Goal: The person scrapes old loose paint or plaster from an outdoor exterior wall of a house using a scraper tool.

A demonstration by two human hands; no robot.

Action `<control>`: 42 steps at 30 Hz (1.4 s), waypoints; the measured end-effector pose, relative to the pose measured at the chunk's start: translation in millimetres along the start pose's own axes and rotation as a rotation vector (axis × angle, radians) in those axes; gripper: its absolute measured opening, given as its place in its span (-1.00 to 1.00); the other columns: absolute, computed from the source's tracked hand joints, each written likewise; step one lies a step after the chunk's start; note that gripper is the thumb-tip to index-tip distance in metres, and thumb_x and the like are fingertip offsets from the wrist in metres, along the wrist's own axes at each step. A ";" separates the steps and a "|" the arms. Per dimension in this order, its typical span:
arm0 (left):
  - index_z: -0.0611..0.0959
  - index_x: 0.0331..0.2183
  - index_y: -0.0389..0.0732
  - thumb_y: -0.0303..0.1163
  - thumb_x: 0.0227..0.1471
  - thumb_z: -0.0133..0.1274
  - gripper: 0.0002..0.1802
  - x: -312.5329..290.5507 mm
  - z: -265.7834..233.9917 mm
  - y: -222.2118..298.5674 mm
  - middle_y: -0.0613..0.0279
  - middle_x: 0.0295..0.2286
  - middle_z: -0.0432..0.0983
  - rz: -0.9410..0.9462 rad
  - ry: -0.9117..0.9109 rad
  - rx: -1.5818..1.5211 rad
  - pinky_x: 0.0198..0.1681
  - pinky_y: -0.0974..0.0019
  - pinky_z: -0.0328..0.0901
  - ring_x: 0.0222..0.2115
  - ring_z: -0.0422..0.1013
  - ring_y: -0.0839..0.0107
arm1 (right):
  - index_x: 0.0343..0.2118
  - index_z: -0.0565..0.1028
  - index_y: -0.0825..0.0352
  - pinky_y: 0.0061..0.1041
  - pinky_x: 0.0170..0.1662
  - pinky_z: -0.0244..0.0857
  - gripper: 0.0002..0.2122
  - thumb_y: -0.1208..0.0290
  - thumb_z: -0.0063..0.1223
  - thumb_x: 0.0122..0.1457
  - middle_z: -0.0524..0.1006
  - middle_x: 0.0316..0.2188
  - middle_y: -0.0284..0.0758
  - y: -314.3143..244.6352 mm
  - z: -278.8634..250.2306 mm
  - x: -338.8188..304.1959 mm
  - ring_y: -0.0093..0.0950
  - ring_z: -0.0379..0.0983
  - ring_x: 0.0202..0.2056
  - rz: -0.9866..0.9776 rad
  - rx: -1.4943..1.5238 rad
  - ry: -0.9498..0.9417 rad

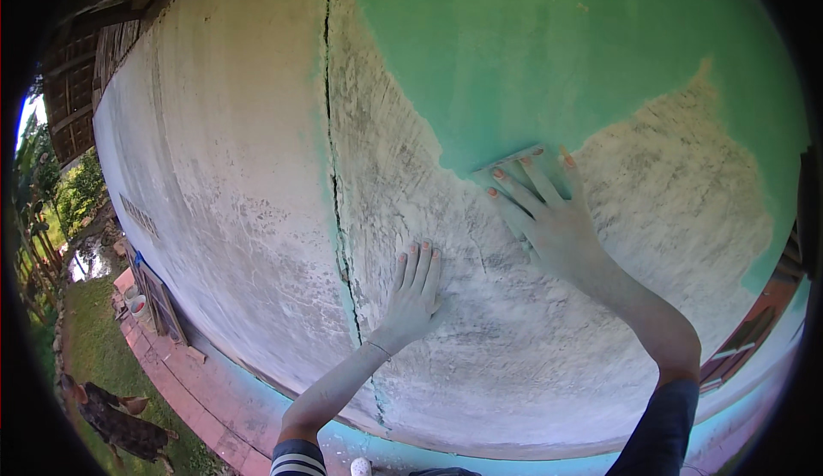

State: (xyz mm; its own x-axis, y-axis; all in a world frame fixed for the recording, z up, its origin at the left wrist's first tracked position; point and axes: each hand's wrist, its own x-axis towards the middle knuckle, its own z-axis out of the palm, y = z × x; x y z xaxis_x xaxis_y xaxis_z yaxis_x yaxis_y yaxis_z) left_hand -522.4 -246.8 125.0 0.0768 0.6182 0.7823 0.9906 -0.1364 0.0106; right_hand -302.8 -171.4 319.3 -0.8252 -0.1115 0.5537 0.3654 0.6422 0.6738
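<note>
A wall with green paint (549,56) in its upper right part and bare, dusty grey plaster (480,330) below it stands in front of me. My right hand (553,219) presses a thin, flat scraper (509,159) against the wall, where paint and plaster meet. Its fingers are spread over the tool, and most of the tool is hidden beneath them. Lower and to the left, my left hand (413,296) lies flat on the bare plaster with its fingers stretched and nothing in it. Pale dust coats both hands and forearms.
A long dark crack (333,159) runs down the wall left of my hands. At lower left are a pink paved ledge (184,390), a bucket (135,304), leaning wooden frames (161,300) and a dark brown animal, apparently a dog (120,424), on grass. A window frame (754,322) edges the right.
</note>
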 end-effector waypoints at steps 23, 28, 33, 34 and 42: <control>0.04 0.21 -0.48 0.00 0.09 -0.04 -0.08 -0.9 11.3 26.4 -0.36 0.22 -0.14 0.114 -0.128 -0.104 0.27 -0.23 -0.31 0.25 -0.25 -0.31 | 0.11 0.40 0.14 0.15 0.32 -0.35 -0.50 0.33 0.04 0.02 0.23 0.23 -0.43 -25.7 10.5 83.0 -0.25 -0.11 0.32 -0.058 -0.090 0.000; 0.06 0.21 -0.47 0.03 0.08 -0.03 -0.07 -15.6 12.7 2.0 -0.35 0.22 -0.11 0.071 -0.159 -0.149 0.27 -0.19 -0.28 0.25 -0.22 -0.30 | 0.10 0.40 0.07 0.18 0.32 -0.37 -0.49 0.33 0.08 -0.01 0.24 0.22 -0.49 -16.9 13.9 52.9 -0.30 -0.08 0.31 -0.019 -0.046 -0.029; 0.10 0.23 -0.38 0.01 0.10 -0.06 -0.13 -25.9 9.2 -7.0 -0.19 0.24 -0.06 0.110 -0.122 -0.103 0.28 -0.09 -0.21 0.26 -0.14 -0.15 | 0.11 0.38 0.04 0.30 0.24 -0.28 -0.38 0.25 0.23 -0.12 0.21 0.23 -0.46 2.9 -3.4 -46.4 -0.23 -0.11 0.32 0.133 -0.160 -0.161; 0.10 0.23 -0.38 0.01 0.10 -0.06 -0.13 -24.2 12.1 -5.5 -0.19 0.24 -0.06 0.112 -0.122 -0.107 0.28 -0.09 -0.21 0.26 -0.14 -0.15 | 0.12 0.38 0.05 0.30 0.23 -0.27 -0.38 0.25 0.23 -0.12 0.20 0.24 -0.45 1.4 -6.1 -45.1 -0.21 -0.12 0.32 0.136 -0.181 -0.180; 0.18 0.18 -0.44 0.06 0.07 -0.01 -0.11 -23.0 25.2 -8.4 -0.36 0.18 0.00 0.096 -0.149 -0.177 0.23 -0.24 -0.16 0.22 -0.09 -0.30 | 0.15 0.35 0.08 0.17 0.30 -0.35 -0.41 0.26 0.13 -0.04 0.18 0.25 -0.45 -27.7 14.9 91.0 -0.19 -0.14 0.32 0.031 -0.002 -0.032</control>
State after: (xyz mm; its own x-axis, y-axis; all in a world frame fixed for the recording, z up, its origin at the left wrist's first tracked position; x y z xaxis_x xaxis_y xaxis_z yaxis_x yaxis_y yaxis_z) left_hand -529.7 -240.4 91.2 0.1984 0.7016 0.6844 0.9437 -0.3254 0.0601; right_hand -394.4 -188.0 343.8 -0.8266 -0.0673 0.5587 0.3922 0.6431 0.6577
